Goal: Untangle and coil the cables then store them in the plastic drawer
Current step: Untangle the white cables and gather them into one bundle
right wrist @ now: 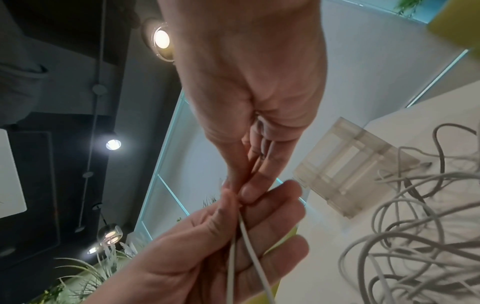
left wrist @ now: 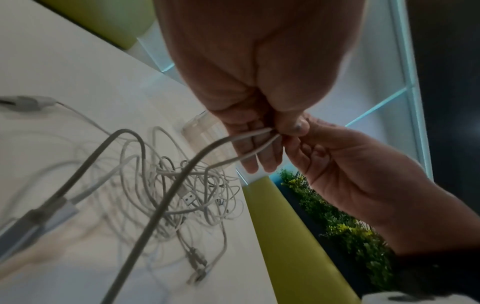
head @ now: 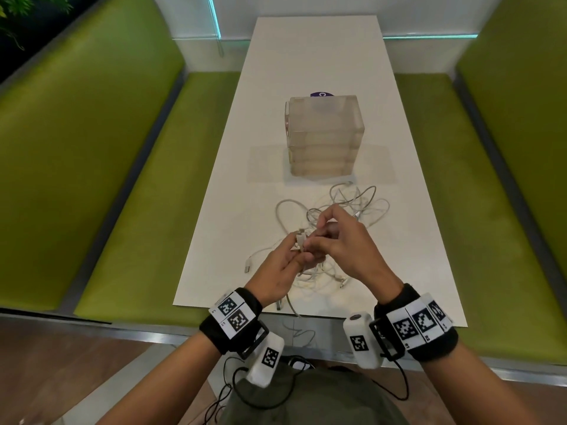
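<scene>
A tangle of white cables (head: 343, 207) lies on the white table (head: 306, 56) in front of the translucent plastic drawer unit (head: 325, 136), whose drawers are closed. My left hand (head: 299, 242) pinches two cable strands just above the pile, their plug ends sticking up past its fingers. My right hand (head: 320, 230) meets it fingertip to fingertip and pinches the same strands. In the left wrist view the two strands (left wrist: 233, 142) run from the fingers down into the tangle (left wrist: 182, 185). The right wrist view shows the strands (right wrist: 246, 236) crossing my left palm, with the drawer unit (right wrist: 345, 168) behind.
Green benches (head: 122, 179) flank the table on both sides. A USB plug (head: 248, 267) lies loose left of the pile, and a cable end (head: 291, 306) hangs over the near table edge. A purple disc (head: 321, 94) peeks out behind the drawer unit.
</scene>
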`<move>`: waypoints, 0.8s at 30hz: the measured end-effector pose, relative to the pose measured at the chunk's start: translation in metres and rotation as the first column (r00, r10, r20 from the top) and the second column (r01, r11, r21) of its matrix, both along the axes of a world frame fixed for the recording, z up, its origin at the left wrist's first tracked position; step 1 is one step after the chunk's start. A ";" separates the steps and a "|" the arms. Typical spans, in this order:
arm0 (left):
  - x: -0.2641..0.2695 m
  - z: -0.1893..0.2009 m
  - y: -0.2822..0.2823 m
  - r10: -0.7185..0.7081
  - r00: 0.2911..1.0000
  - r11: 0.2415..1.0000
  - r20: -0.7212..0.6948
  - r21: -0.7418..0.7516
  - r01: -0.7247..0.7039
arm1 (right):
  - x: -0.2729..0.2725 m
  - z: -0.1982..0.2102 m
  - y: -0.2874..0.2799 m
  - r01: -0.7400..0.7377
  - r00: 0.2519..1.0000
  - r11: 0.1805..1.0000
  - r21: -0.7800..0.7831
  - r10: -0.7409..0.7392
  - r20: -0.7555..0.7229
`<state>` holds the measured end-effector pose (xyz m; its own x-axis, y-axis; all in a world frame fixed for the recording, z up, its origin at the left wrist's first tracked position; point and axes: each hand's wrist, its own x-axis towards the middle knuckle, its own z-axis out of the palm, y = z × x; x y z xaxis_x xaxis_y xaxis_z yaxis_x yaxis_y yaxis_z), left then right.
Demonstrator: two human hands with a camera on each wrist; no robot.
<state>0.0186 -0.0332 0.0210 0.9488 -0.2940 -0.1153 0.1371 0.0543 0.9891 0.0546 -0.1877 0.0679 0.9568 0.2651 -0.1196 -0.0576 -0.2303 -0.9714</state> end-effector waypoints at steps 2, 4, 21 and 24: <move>0.002 0.000 0.001 0.032 0.999 0.999 0.028 0.043 -0.033 | 0.001 -0.002 0.000 0.021 1.000 1.000 0.020 -0.021 0.009; 0.007 0.005 0.005 0.130 0.991 0.989 0.038 0.062 -0.132 | 0.003 -0.010 -0.005 0.045 0.999 0.999 0.018 -0.045 -0.013; 0.015 0.077 -0.003 0.268 0.957 0.940 0.109 -0.249 -0.235 | 0.029 -0.087 0.014 -0.155 0.972 0.876 -0.457 0.218 0.089; 0.024 0.083 0.014 0.375 0.923 0.901 0.081 -0.267 -0.343 | 0.046 -0.094 0.000 -0.080 0.989 0.893 -0.444 0.128 0.080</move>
<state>0.0424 -0.0191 0.1042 0.9968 0.0661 0.0449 -0.0636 0.3162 0.9465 0.1004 -0.1873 -0.0261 0.9401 0.3074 -0.1475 0.0863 -0.6330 -0.7694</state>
